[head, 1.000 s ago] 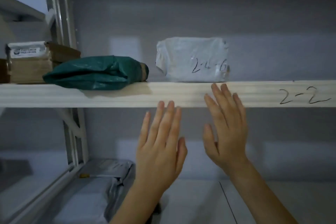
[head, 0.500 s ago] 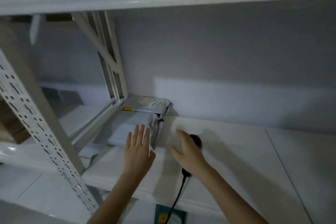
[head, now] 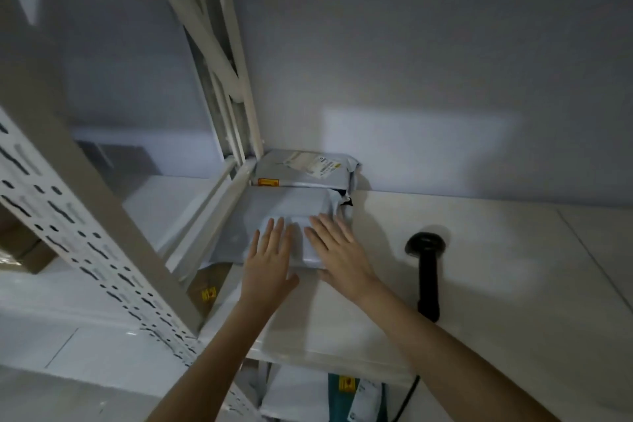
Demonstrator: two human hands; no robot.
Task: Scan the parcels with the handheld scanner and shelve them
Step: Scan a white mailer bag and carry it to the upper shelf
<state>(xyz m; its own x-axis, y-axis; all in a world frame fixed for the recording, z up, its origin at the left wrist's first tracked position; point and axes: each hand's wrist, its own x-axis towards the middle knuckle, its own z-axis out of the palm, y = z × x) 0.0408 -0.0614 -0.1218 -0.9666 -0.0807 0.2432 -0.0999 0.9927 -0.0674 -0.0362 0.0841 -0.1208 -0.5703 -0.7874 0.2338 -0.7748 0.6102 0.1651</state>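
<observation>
A grey poly-bag parcel lies flat on the white shelf, near its left end. My left hand and my right hand rest side by side on the parcel's near part, fingers spread and pointing away from me. Neither hand grips it. Behind it, against the wall, lies a second grey parcel with a white label and an orange strip. The black handheld scanner lies on the shelf to the right of my right hand, its cable hanging over the front edge.
A perforated white upright slants across the left. White braces rise behind the parcels. Under the shelf I see a teal parcel and a brown box. More cardboard boxes sit at far left.
My view has dropped from the upper shelf marked 2-2 to the lower shelf. Both hands came down and now lie on the grey parcel; the right hand moved left, off the scanner.
</observation>
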